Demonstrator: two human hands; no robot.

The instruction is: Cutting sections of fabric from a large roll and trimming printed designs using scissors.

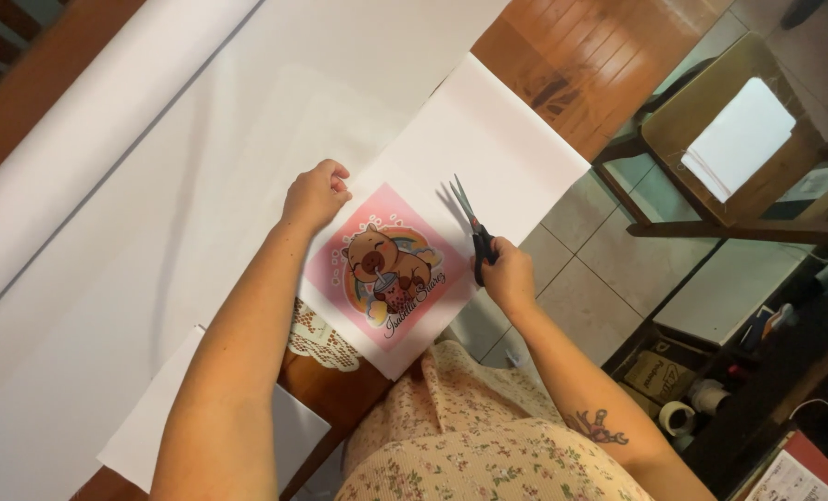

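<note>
Over the pink printed sheet (388, 269), the left hand (315, 197) rests curled shut on the sheet's upper corner, apparently pinning it flat, while the right hand (507, 276) grips black scissors (471, 229) at the sheet's right edge, blades parted and pointing away over the white margin. Beyond the sheet lies a wide white paper roll (108, 158) on the wooden table (562, 56); a lace doily (321, 339) peeks from beneath the sheet, mostly hidden, and the sheet's near corner is hidden behind the floral dress (470, 436).

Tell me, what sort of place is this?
Probably a home craft corner: a wooden table spread with a wide white paper roll, a wooden chair on the tiled floor, and tape rolls stored below.
</note>
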